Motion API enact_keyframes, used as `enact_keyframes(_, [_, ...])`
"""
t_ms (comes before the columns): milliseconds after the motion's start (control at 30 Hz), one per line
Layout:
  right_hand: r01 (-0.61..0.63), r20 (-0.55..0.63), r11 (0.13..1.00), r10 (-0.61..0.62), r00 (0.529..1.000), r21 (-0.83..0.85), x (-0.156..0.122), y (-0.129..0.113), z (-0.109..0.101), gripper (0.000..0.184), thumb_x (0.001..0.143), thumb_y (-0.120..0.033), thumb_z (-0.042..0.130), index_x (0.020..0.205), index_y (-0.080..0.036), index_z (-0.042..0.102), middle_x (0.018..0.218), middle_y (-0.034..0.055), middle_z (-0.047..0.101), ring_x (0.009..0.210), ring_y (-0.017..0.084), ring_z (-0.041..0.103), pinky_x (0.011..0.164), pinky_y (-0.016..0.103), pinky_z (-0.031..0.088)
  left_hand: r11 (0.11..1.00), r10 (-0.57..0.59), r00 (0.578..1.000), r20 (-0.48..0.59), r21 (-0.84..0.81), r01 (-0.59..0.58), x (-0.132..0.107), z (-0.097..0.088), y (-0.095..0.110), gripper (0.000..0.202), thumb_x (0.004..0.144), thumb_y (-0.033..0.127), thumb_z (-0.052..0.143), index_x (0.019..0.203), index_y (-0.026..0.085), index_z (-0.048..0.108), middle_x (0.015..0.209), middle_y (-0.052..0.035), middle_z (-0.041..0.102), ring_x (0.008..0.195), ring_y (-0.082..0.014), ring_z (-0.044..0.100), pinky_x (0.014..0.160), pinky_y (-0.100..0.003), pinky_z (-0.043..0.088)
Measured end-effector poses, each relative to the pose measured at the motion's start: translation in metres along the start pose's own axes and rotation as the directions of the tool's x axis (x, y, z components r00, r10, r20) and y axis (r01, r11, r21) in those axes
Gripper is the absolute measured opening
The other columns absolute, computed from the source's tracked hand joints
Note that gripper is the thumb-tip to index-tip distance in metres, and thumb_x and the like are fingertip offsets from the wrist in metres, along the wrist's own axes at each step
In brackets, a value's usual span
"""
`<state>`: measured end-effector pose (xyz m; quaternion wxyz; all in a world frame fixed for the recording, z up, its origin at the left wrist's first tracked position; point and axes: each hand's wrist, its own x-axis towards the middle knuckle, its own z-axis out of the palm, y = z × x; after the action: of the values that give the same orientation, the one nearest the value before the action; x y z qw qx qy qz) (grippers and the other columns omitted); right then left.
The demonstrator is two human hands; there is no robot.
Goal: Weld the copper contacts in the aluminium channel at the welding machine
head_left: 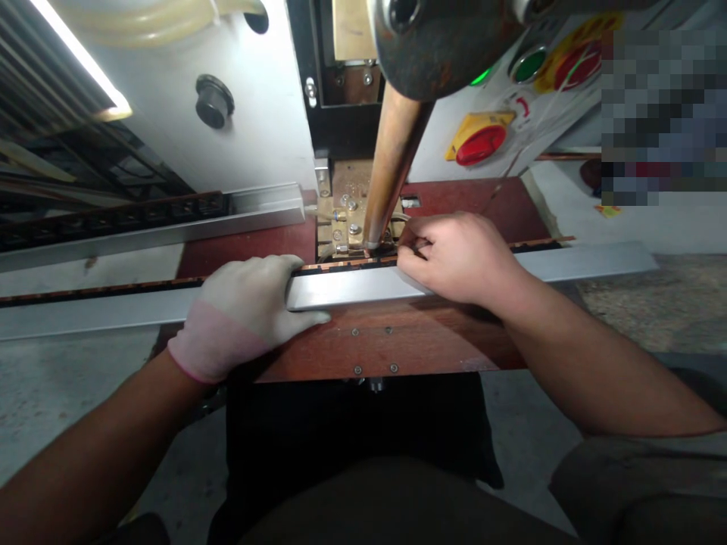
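A long silvery metal channel (352, 288) lies across the reddish-brown work plate (409, 341), with a black and copper-coloured strip (335, 266) along its far edge. My left hand (241, 314), in a white glove with a pink cuff, grips the channel, its thumb on the near side and its fingers over the top. Bare, my right hand (460, 257) rests at the channel, right of an upright copper-coloured rod (394, 159). Its fingertips are pinched together at the strip, and what they hold is hidden. The rod's lower tip stands at the strip between both hands.
Behind the rod is a brass block (349, 219) with screws and fittings. The machine's right panel has a red rotary switch (480, 144) and a green button (529, 65). Another channel (266, 203) with black parts lies at the left. A black knob (213, 102) protrudes from the left panel.
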<state>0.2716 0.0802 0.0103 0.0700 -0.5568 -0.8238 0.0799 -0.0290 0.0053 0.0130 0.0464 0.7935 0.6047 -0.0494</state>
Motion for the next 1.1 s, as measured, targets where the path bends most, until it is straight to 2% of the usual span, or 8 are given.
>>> enact_keyframes(167, [0.014, -0.031, 0.999, -0.012, 0.999, 0.04, 0.003, 0.005, 0.005, 0.018, 0.101, -0.039, 0.069, 0.095, -0.031, 0.085, 0.086, 0.0101, 0.083, 0.084, 0.034, 0.076, 0.072, 0.046, 0.046, 1.0, 0.02, 1.0, -0.006, 0.003, -0.02, 0.003, 0.0, -0.005, 0.068, 0.101, 0.081, 0.075, 0.133, 0.021, 0.083, 0.124, -0.0205, 0.091, 0.109, -0.0468, 0.088, 0.089, -0.056, 0.064])
enact_keyframes(367, [0.013, -0.053, 0.998, -0.009, 0.999, 0.066, 0.008, 0.005, 0.007, 0.021, 0.102, -0.039, 0.069, 0.104, -0.029, 0.088, 0.092, 0.0125, 0.086, 0.09, 0.035, 0.077, 0.074, 0.048, 0.049, 1.0, 0.013, 1.0, -0.023, 0.005, -0.013, 0.007, 0.002, -0.01, 0.072, 0.099, 0.084, 0.075, 0.137, 0.023, 0.084, 0.122, -0.0199, 0.091, 0.108, -0.0466, 0.088, 0.086, -0.055, 0.064])
enact_keyframes(700, [0.007, -0.072, 0.997, -0.002, 0.997, 0.08, 0.009, 0.007, 0.008, 0.017, 0.099, -0.036, 0.072, 0.103, -0.029, 0.088, 0.089, 0.0097, 0.084, 0.088, 0.033, 0.076, 0.073, 0.045, 0.044, 1.0, -0.001, 1.0, -0.009, 0.029, 0.002, 0.006, 0.001, -0.007, 0.073, 0.102, 0.084, 0.074, 0.141, 0.022, 0.083, 0.125, -0.0199, 0.091, 0.112, -0.0455, 0.088, 0.09, -0.054, 0.064])
enact_keyframes(900, [-0.008, -0.048, 0.997, 0.012, 0.999, 0.074, 0.009, 0.005, 0.007, 0.02, 0.098, -0.037, 0.072, 0.104, -0.028, 0.089, 0.089, 0.0099, 0.084, 0.086, 0.033, 0.076, 0.072, 0.045, 0.041, 1.0, -0.006, 1.0, 0.011, 0.025, 0.006, 0.008, 0.001, -0.006, 0.087, 0.1, 0.091, 0.071, 0.147, 0.018, 0.08, 0.13, -0.022, 0.09, 0.116, -0.048, 0.087, 0.094, -0.056, 0.064])
enact_keyframes(1100, [0.013, -0.073, 0.997, -0.008, 0.997, 0.075, 0.008, 0.009, 0.009, 0.022, 0.099, -0.039, 0.07, 0.104, -0.031, 0.09, 0.083, 0.0082, 0.081, 0.082, 0.033, 0.075, 0.071, 0.046, 0.044, 0.998, 0.056, 0.998, 0.008, 0.004, -0.056, 0.001, 0.001, -0.024, 0.065, 0.101, 0.074, 0.078, 0.141, 0.022, 0.079, 0.131, -0.0201, 0.089, 0.116, -0.0461, 0.086, 0.097, -0.057, 0.065])
